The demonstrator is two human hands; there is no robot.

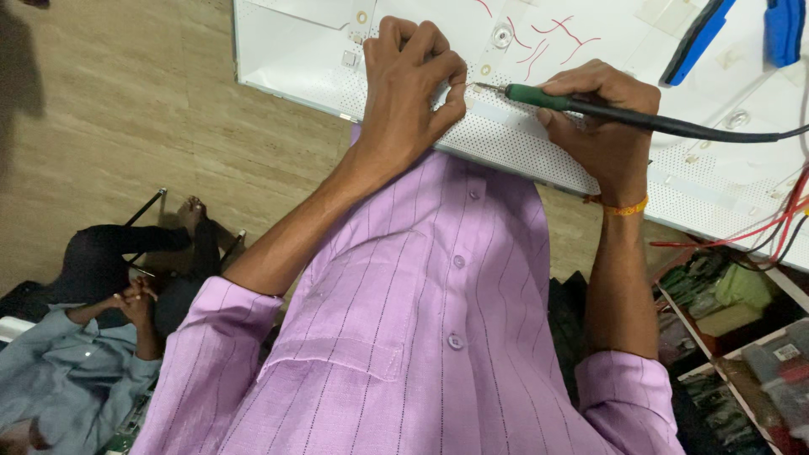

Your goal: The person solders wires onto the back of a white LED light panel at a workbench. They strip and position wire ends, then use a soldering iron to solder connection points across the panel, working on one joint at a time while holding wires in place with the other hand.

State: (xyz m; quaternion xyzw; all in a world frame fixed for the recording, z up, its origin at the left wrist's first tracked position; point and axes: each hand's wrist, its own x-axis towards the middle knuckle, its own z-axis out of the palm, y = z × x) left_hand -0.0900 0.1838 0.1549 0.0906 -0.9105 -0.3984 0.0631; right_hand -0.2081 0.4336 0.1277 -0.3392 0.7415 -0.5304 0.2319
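A large white panel [286,50] with a dotted surface and red marker lines lies on the bench in front of me. My right hand [602,118] grips a soldering iron [590,103] with a green collar and black handle, its metal tip pointing left toward my other hand. My left hand [413,84] rests on the panel with fingers curled, pinching a thin wire right at the iron's tip. An orange thread band circles my right wrist. My purple striped shirt fills the lower middle.
A blue tool [695,42] and another blue object [785,29] lie on the panel's far right. Red and black wires [763,229] trail off its right edge. Compartments of parts [733,320] sit at lower right. Another person [93,337] sits on the floor at lower left.
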